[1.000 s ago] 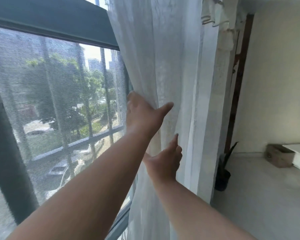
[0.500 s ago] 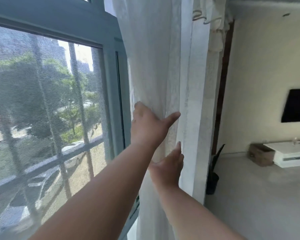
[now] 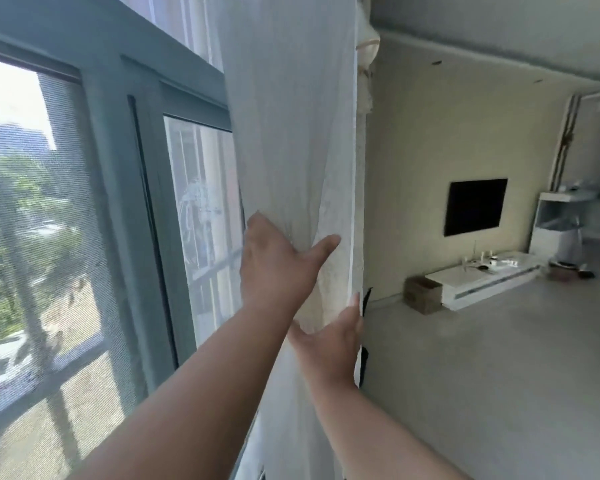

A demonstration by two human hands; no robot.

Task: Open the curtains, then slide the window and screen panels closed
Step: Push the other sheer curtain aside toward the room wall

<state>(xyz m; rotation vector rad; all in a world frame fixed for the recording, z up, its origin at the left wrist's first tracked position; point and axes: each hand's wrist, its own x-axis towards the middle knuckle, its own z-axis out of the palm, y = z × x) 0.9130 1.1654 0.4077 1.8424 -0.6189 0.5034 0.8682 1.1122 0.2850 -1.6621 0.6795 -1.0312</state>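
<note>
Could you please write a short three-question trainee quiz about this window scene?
1. True or false: both hands press the white curtain.
2. Which hand is higher on the curtain? A. left hand B. right hand
3. Fill in: the cardboard box sits on the floor beside the white ____.

Key: 1 true; 2 A; 3 TV stand.
</note>
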